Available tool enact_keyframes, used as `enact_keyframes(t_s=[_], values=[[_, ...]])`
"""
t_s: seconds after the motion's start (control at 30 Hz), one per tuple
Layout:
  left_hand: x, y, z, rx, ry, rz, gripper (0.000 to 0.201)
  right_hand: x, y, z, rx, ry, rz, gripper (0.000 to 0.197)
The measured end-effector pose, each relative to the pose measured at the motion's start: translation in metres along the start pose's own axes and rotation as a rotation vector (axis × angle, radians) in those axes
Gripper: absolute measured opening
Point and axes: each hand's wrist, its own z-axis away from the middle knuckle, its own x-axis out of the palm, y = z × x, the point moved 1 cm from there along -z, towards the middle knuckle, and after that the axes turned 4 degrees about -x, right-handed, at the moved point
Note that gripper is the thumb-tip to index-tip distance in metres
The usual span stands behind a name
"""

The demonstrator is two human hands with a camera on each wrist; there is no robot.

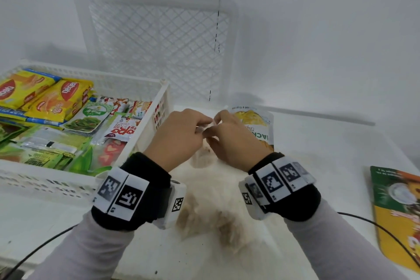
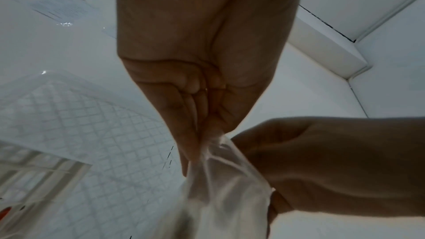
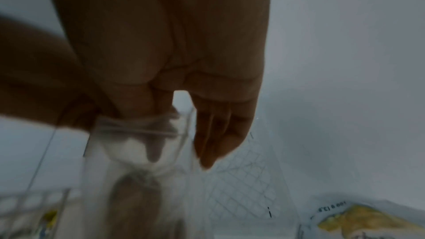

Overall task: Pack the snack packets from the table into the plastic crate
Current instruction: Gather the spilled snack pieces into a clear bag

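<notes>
Left hand (image 1: 179, 134) and right hand (image 1: 234, 138) pinch clear bag (image 1: 204, 207) top, lifting it above desk (image 1: 318, 166) toward crate (image 1: 145, 120).

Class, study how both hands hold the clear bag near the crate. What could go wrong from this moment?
1. The left hand and right hand only pinch the top edge of the clear plastic bag of brown snacks; it could slip or tear.
2. The white plastic crate already looks crowded, so the bag might not fit flat.
</notes>
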Motion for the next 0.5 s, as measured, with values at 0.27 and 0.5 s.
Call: enact_keyframes(t_s=[0.27,0.5], values=[[-0.01,0.009,-0.004,0.04,0.076,0.185,0.028,-0.01,0.001,0.031,0.028,-0.08,-0.009,0.043],[-0.001,0.019,0.0,0.133,0.012,0.509,0.03,-0.015,0.007,0.043,0.129,0.08,-0.196,0.048]])
